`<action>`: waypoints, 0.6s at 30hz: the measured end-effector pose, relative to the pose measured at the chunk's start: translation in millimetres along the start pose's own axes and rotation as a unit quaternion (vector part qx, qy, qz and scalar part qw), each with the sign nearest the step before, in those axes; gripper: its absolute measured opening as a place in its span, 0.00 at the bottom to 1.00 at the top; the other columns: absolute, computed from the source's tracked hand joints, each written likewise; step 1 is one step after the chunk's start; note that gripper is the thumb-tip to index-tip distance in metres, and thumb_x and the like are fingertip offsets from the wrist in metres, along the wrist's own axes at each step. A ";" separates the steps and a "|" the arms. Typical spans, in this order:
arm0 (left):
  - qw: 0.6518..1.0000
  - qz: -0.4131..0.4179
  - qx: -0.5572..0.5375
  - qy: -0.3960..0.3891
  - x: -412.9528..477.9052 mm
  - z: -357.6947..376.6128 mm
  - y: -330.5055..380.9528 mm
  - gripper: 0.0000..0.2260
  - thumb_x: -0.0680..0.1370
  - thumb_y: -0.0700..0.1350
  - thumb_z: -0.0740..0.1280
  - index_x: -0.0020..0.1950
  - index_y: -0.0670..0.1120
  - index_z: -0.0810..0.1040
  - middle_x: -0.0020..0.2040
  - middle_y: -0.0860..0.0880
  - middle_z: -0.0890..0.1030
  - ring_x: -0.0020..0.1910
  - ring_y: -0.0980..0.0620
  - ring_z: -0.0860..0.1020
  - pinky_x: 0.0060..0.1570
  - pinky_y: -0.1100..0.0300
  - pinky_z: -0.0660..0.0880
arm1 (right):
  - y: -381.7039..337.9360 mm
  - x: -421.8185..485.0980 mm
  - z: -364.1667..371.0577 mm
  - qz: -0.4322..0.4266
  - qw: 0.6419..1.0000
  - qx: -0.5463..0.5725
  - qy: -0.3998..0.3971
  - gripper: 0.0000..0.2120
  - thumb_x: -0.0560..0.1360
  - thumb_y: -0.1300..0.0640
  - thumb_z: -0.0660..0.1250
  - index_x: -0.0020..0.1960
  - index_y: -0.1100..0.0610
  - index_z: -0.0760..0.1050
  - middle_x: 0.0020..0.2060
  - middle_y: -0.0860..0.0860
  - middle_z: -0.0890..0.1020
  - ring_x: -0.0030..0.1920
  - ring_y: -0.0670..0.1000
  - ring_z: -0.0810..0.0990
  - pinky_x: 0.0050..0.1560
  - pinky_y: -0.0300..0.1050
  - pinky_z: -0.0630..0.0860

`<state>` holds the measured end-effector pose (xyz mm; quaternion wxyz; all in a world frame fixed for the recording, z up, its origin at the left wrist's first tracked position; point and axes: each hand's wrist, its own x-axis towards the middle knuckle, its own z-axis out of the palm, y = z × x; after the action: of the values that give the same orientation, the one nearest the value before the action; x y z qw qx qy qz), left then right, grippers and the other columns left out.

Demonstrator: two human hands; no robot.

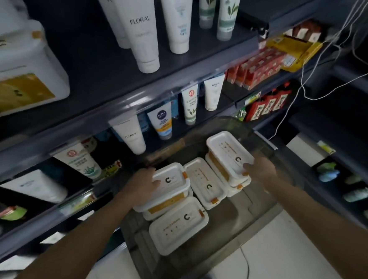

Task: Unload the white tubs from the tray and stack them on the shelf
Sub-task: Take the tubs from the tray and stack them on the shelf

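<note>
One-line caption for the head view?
Left hand and right hand each grip one of the white tubs in the clear tray.

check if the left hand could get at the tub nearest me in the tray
Probably yes, once freed: the left hand has its grip on the upper left tub. The near tub sits close beside it, its lid mostly uncovered, with nothing stacked on it.

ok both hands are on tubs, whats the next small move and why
Probably lift both tubs straight up clear of the tray: the left hand grips the left top tub, the right hand grips the right top tub, each stacked on another.
</note>
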<state>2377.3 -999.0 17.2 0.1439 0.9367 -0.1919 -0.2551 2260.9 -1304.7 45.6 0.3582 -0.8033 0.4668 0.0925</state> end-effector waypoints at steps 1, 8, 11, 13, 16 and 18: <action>1.000 -0.007 0.007 -0.007 3.3 2.3 -2.9 0.18 0.80 0.49 0.61 0.67 0.43 0.70 0.61 0.44 0.76 0.57 0.46 0.77 0.49 0.60 0.71 | -0.3 3.8 3.1 0.004 1.000 0.006 0.008 0.16 0.79 0.55 0.63 0.60 0.66 0.74 0.51 0.60 0.79 0.45 0.56 0.76 0.42 0.46 0.73; 0.995 -0.019 0.099 -0.014 17.4 13.4 -4.9 0.16 0.74 0.57 0.65 0.50 0.44 0.71 0.54 0.43 0.73 0.53 0.44 0.74 0.47 0.55 0.72 | -4.7 16.3 13.9 0.042 0.998 0.036 0.026 0.11 0.77 0.59 0.65 0.53 0.67 0.75 0.35 0.53 0.74 0.34 0.52 0.75 0.30 0.43 0.71; 0.997 -0.016 0.071 -0.036 24.7 7.7 -3.3 0.16 0.74 0.56 0.68 0.43 0.45 0.68 0.48 0.45 0.74 0.48 0.46 0.76 0.44 0.56 0.72 | -4.2 23.2 12.6 0.047 0.998 0.027 0.028 0.09 0.76 0.61 0.62 0.50 0.66 0.78 0.33 0.53 0.74 0.30 0.49 0.72 0.26 0.41 0.68; 0.998 -0.012 -0.004 -0.055 28.0 5.2 -5.0 0.16 0.74 0.52 0.69 0.37 0.46 0.66 0.39 0.49 0.73 0.39 0.51 0.75 0.38 0.58 0.71 | -4.9 24.9 11.4 0.047 0.998 0.029 0.014 0.09 0.77 0.59 0.63 0.49 0.66 0.77 0.32 0.53 0.74 0.30 0.49 0.72 0.26 0.41 0.66; 0.994 0.012 -0.080 -0.073 27.4 2.6 -9.2 0.16 0.74 0.49 0.70 0.35 0.46 0.65 0.34 0.50 0.71 0.33 0.55 0.71 0.35 0.61 0.68 | -7.4 26.7 13.2 0.026 0.999 0.037 -0.009 0.11 0.77 0.55 0.66 0.49 0.64 0.76 0.36 0.54 0.77 0.35 0.52 0.77 0.32 0.46 0.76; 0.991 0.028 -0.097 -0.086 23.4 4.2 -11.8 0.15 0.75 0.49 0.69 0.35 0.46 0.65 0.33 0.50 0.71 0.32 0.55 0.70 0.35 0.62 0.67 | -10.0 24.5 15.8 0.006 0.999 0.035 -0.026 0.10 0.77 0.54 0.67 0.48 0.62 0.74 0.41 0.56 0.78 0.41 0.55 0.79 0.45 0.54 0.81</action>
<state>2397.0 -999.4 -0.4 0.2238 0.8874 -0.2041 -0.3475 2285.4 -1307.9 27.2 0.3981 -0.7847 0.4646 0.0990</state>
